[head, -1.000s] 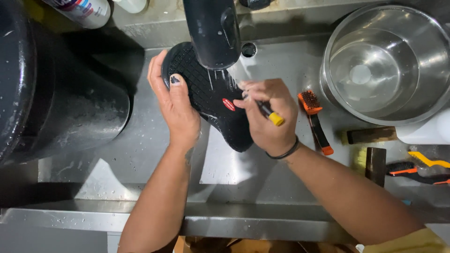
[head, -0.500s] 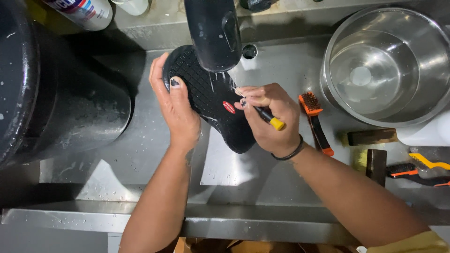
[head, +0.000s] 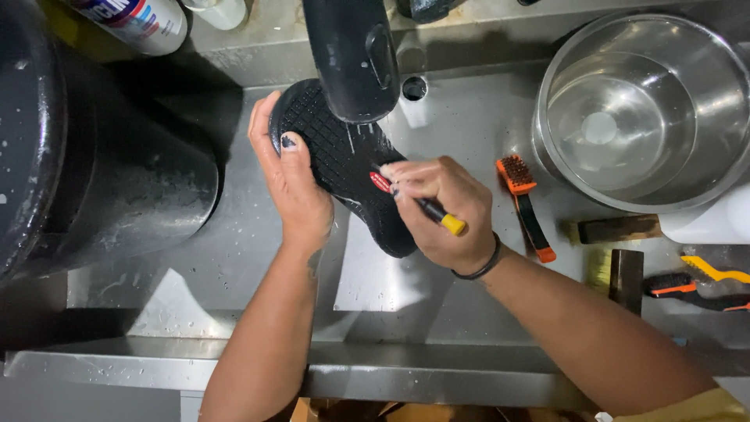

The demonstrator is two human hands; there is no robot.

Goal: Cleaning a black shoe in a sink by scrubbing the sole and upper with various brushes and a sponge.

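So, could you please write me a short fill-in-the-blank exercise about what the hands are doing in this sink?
1. The left hand holds a black ____ with its sole turned up.
2. The right hand grips a small tool with a ____ end.
3. The orange brush lies between the right hand and the steel ____.

Missing words: shoe; yellow; bowl

Single head-worn view, steeply downward and close over the steel sink, perhaps slightly tilted.

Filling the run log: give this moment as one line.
left hand: holds black shoe sole-up | right hand: grips yellow-tipped tool on sole | place: steel sink, under black faucet
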